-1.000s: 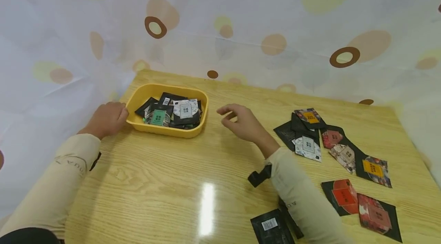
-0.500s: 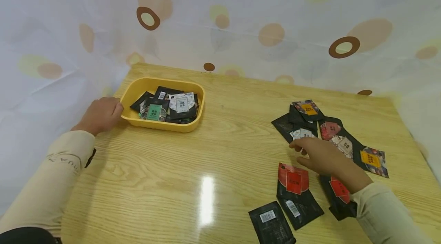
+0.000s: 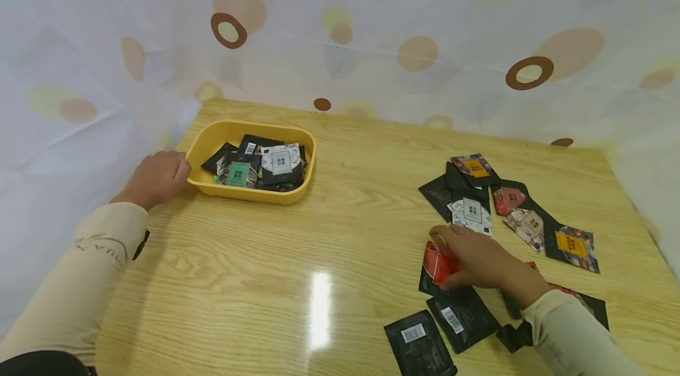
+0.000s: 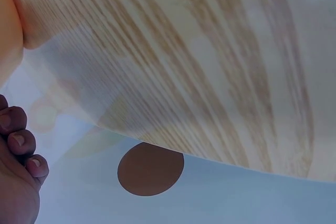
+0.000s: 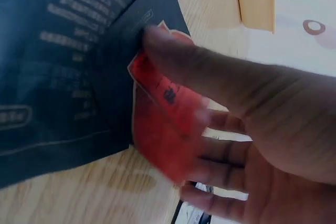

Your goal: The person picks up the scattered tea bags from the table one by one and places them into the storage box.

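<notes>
My right hand pinches a black sachet with a red front. Its thumb lies across the red label and the other fingers curl at the far edge, as the right wrist view shows. The held sachet overlaps a black sachet lying barcode up. At the left, my left hand holds the left corner of a yellow plastic basket; in the left wrist view its fingers are curled beside the basket wall. Several sachets, one with a white front and one green-labelled, lie inside.
Another barcode-up sachet lies near the front edge. Beyond my right hand are a white-fronted sachet, orange-labelled ones and several more, overlapping. Further sachets lie partly under my right forearm. A patterned sheet rises behind the wooden table.
My right hand moved from beside the basket to the right, then down onto the red-fronted sachet, whose front edge has shifted up and left. The left hand stays at the basket.
</notes>
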Demonstrator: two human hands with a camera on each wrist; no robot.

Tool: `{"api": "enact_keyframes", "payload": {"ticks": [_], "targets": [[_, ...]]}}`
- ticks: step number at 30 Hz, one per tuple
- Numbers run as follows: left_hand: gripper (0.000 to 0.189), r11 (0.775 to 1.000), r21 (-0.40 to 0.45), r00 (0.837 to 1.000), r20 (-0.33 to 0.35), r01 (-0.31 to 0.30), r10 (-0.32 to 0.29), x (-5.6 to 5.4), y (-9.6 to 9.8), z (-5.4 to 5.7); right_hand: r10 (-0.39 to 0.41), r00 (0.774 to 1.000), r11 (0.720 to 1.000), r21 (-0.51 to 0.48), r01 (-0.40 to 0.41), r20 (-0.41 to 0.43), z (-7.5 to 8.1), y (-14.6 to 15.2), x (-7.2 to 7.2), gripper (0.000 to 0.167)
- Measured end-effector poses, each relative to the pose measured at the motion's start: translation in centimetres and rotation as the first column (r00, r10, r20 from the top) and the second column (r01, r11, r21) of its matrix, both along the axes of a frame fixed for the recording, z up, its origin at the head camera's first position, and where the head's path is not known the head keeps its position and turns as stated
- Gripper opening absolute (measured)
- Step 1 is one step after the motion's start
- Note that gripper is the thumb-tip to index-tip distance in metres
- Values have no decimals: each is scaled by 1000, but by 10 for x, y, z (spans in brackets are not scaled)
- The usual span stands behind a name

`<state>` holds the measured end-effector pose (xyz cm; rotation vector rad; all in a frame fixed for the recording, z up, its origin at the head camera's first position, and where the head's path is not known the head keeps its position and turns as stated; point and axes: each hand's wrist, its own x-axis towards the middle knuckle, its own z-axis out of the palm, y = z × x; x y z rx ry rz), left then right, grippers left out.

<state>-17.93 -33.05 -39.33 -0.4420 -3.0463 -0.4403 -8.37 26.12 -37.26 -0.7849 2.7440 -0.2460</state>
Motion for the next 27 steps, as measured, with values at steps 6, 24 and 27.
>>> {"api": "enact_keyframes", "payload": {"ticks": [6,24,27], "targets": [[38,1000,4,1000,-3,-6,6,-1,1,3,-5,999,995,-97,9,37,7,-11,-13,35],[34,1000,-6,1000,-11,-6,6,1,0,-2,-44,761,567,-611,552,647,37,-154,-89,44],[33,1000,-5,1000,-7,-13,13,0,0,-1,-103,729,505,-596,624,677,37,-190,-104,37]]}}
